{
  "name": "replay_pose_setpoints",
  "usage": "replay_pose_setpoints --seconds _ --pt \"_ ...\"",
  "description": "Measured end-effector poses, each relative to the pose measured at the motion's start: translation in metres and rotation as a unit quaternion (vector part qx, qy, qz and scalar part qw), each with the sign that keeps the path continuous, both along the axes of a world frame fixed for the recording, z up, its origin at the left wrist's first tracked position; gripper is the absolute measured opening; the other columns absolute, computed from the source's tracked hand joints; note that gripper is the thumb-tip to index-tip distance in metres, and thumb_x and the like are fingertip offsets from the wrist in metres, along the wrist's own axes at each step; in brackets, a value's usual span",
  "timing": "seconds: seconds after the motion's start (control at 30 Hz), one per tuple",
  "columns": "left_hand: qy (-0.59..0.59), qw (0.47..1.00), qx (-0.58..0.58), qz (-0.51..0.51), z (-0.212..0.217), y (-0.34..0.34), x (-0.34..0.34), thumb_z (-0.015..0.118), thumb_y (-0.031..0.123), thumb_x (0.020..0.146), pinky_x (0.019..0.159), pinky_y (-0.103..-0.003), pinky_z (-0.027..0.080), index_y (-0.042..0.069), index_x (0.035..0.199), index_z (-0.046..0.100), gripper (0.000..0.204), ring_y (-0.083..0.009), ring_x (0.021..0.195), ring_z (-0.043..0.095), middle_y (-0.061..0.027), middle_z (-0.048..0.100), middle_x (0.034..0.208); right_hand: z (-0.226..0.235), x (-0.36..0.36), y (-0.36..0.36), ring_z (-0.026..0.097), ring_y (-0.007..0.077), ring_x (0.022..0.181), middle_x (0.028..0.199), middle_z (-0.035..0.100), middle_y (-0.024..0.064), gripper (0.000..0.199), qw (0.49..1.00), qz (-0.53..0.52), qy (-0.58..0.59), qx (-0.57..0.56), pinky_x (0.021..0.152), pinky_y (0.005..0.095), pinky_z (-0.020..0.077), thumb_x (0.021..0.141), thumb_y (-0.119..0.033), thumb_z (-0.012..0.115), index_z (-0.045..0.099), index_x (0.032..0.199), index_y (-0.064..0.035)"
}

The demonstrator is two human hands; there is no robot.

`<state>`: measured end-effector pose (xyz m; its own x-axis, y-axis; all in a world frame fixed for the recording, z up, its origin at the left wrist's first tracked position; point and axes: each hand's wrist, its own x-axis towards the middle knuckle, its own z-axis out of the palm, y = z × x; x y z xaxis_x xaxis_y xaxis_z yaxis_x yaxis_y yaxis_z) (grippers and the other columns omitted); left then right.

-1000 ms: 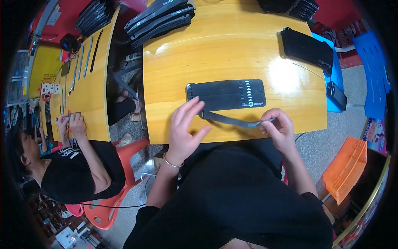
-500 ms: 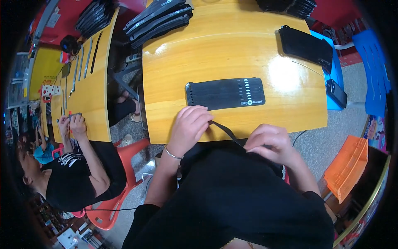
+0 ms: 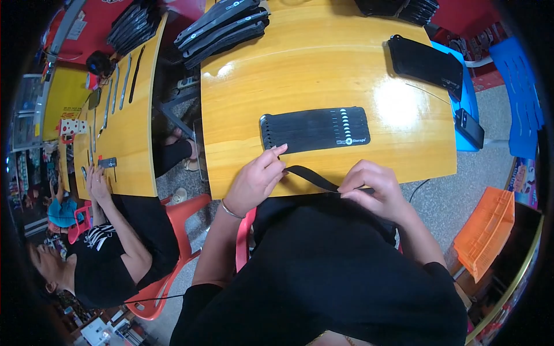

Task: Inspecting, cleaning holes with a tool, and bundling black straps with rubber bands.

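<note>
A black strap (image 3: 312, 176) stretches in a slack curve between my two hands, close to the table's near edge. My left hand (image 3: 258, 177) pinches one end of it, its index finger stretched toward the flat pack of black straps (image 3: 306, 131). My right hand (image 3: 372, 187) grips the other end between thumb and bent fingers. The pack lies flat just beyond my hands, with a row of white marks near its right end and rounded ends at its left.
Stacked black straps (image 3: 222, 32) stand at the table's far left, more black packs (image 3: 401, 8) at the far edge. A black pouch-like pack (image 3: 426, 66) lies at the right. Beside the table are a phone (image 3: 470, 128) and an orange crate (image 3: 485, 230). A co-worker (image 3: 109, 248) sits left at another table.
My left hand has turned and its index finger has lifted off toward the pack. The strap now arches more loosely between my hands. The co-worker's hands have shifted.
</note>
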<state>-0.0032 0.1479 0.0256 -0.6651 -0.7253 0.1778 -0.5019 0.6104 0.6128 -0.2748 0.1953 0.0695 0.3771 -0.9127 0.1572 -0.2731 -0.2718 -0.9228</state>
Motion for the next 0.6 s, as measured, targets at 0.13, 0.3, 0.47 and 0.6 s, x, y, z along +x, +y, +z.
replay_pose_setpoints --seconds 0.13,0.3,0.47,0.6 --pt "-0.005 0.999 0.031 -0.004 0.0 0.001 0.004 0.062 0.006 0.082 0.086 -0.038 0.05 -0.002 0.085 0.053 0.012 -0.0337 0.107 0.057 -0.0187 0.056 0.113 -0.008 -0.002 0.0 0.063 0.021 0.075 0.08 0.064 0.007 0.01 1.0 -0.006 0.008 -0.008 0.065 0.03 0.0507 0.073 -0.006 0.074 0.066 0.079 -0.005" --pt "0.012 0.999 0.027 -0.02 0.0 0.002 0.009 0.059 0.001 0.082 0.087 -0.037 0.049 -0.003 0.088 0.055 0.008 -0.0345 0.107 0.058 -0.0196 0.057 0.118 -0.016 -0.006 -0.001 0.063 0.0216 0.077 0.081 0.063 0.0095 0.011 0.999 -0.029 -0.021 0.003 0.066 0.0286 0.0502 0.075 -0.003 0.071 0.065 0.084 -0.0022" --pt "0.086 0.967 0.193 0.145 -0.004 0.014 0.026 0.062 -0.001 0.084 0.076 -0.028 0.054 -0.002 0.091 0.063 0.007 -0.0215 0.087 0.065 -0.0151 0.056 0.104 -0.025 -0.01 0.007 0.062 0.015 0.077 0.086 0.061 0.0076 0.008 0.984 -0.102 -0.078 0.12 0.066 0.0253 0.0501 0.081 -0.003 0.067 0.064 0.088 -0.0009" --pt "0.207 0.904 0.322 0.189 -0.007 0.014 0.012 0.057 -0.002 0.087 0.069 -0.024 0.054 -0.003 0.099 0.063 0.014 -0.0152 0.081 0.064 -0.0107 0.055 0.103 -0.032 -0.01 0.003 0.06 0.0103 0.075 0.092 0.056 0.0056 0.01 0.953 -0.164 -0.149 0.206 0.066 0.0223 0.0495 0.088 -0.004 0.06 0.063 0.096 0.0012"
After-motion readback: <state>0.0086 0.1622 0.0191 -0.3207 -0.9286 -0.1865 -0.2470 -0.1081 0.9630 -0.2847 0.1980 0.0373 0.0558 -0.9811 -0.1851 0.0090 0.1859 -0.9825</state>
